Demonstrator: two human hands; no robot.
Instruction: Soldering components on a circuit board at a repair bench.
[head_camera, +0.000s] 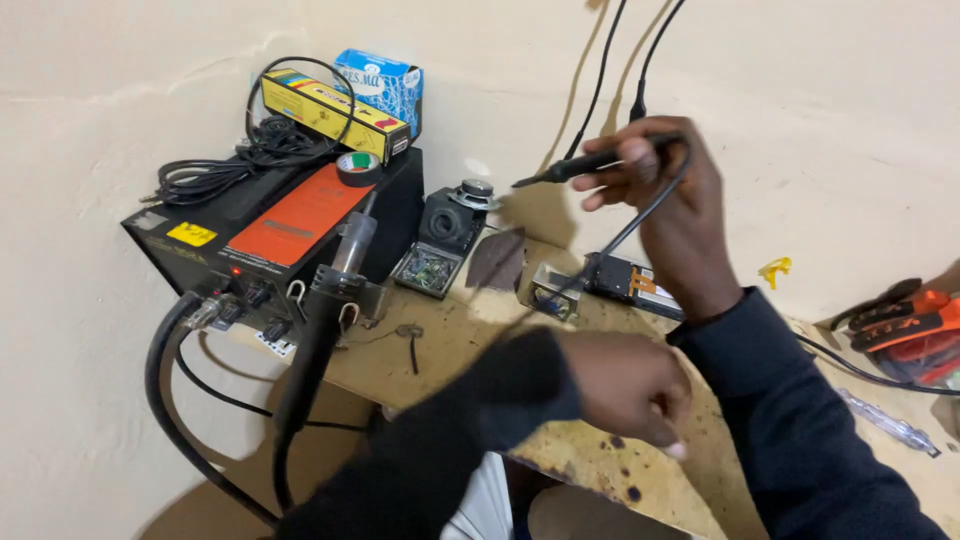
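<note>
Soldering iron (590, 163) sits in the right hand (670, 190), whose fingers close around its black handle, raised above the tabletop (600, 460). Its long axis lies almost level, the thin dark tip pointing left toward the iron stand (450, 215), and its cable (640, 215) loops down under the wrist. Left hand (625, 385) is nearer to the camera, closed in a loose fist just above the stained wooden surface; I cannot tell if it holds anything. Between the hands lies a small circuit board (625, 280).

The soldering iron (575, 168) has a matt black plastic handle; the wooden bench (580, 450) looks rough and stained.
</note>
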